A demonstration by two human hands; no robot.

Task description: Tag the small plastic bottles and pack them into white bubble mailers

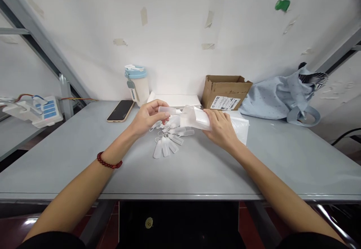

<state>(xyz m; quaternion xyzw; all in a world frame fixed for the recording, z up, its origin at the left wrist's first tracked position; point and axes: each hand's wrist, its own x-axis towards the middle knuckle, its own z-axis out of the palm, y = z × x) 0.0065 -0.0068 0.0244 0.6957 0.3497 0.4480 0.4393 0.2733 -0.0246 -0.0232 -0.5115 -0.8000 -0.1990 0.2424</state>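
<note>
Two hands mid-frame: left hand (147, 118) pinches small clear plastic vial (167, 110); right hand (220, 129) fingers curl round translucent plastic bag (197, 118), contents unclear.

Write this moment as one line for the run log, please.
left hand: holds small plastic bottle | right hand: holds clear bag | table: more bottles

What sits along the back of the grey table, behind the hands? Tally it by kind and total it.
Black smartphone in a tan case: 1
White tumbler with a light-blue lid: 1
Open brown cardboard box: 1
Pale blue cloth bag: 1
Stack of white sheets: 1
Total: 5
</note>
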